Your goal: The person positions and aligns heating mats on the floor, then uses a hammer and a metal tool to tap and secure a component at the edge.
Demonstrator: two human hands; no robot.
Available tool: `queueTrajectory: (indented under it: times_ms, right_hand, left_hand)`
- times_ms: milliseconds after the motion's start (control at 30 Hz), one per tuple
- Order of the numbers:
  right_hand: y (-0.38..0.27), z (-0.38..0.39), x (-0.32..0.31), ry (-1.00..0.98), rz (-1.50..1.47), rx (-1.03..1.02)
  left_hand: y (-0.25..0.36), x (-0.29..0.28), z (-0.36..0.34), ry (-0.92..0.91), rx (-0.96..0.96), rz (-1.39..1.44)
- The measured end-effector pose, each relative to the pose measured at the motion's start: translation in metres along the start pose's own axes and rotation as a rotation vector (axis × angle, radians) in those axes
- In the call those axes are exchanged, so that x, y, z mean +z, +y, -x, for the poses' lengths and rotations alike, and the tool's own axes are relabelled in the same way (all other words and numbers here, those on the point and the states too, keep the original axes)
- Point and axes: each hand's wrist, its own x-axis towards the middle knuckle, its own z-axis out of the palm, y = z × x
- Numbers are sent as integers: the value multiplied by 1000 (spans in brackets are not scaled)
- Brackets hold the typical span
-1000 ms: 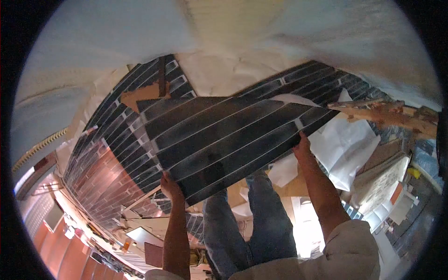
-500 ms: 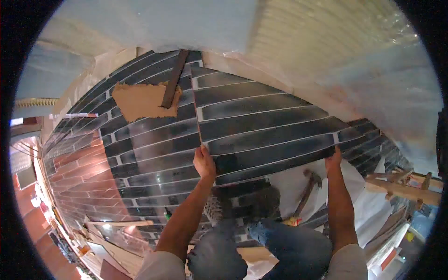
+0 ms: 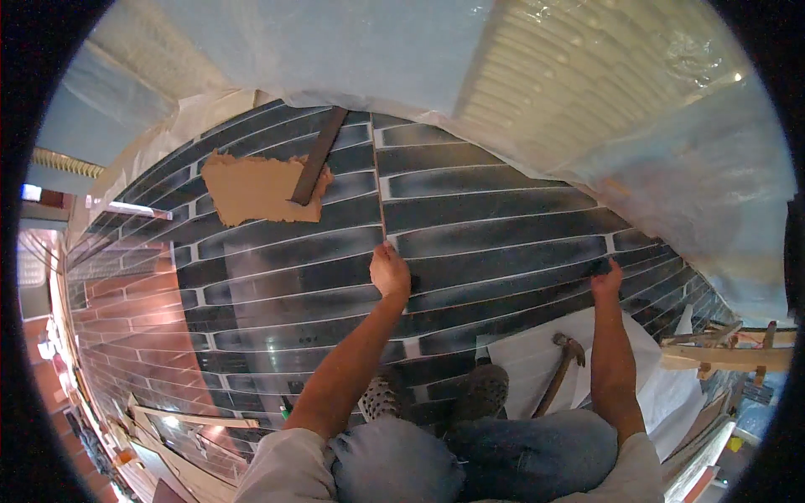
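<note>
A large dark floor panel (image 3: 495,210) with pale joint lines lies low over matching flooring in front of me. Its left edge is pinched by my left hand (image 3: 391,270), while my right hand (image 3: 606,278) grips its near right corner. The fingertips of both hands are partly hidden. Between the panel's left edge and the flooring on that side runs a thin line. A hammer (image 3: 555,381) with a wooden handle rests on a white sheet (image 3: 625,344) by my right forearm.
Torn cardboard (image 3: 251,191) with a dark flat bar (image 3: 320,155) across it lies left of the panel. Plastic sheeting (image 3: 377,50) covers the far side. Wood strips (image 3: 197,417) are at lower left, a wooden frame (image 3: 729,359) at right. My shoes (image 3: 482,394) stand close to the panel.
The panel has come down from a raised tilt to lie nearly level with the flooring. My left hand has shifted right and slightly away from me; my right hand moved a little right.
</note>
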Motion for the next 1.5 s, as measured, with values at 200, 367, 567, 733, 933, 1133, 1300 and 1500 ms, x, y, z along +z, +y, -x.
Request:
queueTrajectory:
  times_ms: [200,367,567,733,933,1133,1300,1500]
  right_hand:
    - [-5,-28,8,-194,-155,117]
    - [-9,-43,5,-336,-285,28]
    - [27,-36,20,-303,-264,143]
    - [0,-92,-24,-387,-160,66]
    - [5,-98,-15,-174,35,-23]
    - [-16,-91,-17,-213,126,27]
    - [-11,-98,-29,-336,223,83]
    - [-66,-106,-40,-352,1020,-78]
  left_hand:
    - [10,14,-10,-53,-29,-135]
    - [19,22,-8,-21,-23,-126]
    - [6,13,-18,2,-42,-179]
    - [22,23,-7,-55,-9,-203]
    - [2,-13,-44,-402,397,-465]
    - [36,-35,-57,-639,659,-728]
    - [28,-41,-56,-711,616,-508]
    - [-20,-57,-35,-474,782,-205]
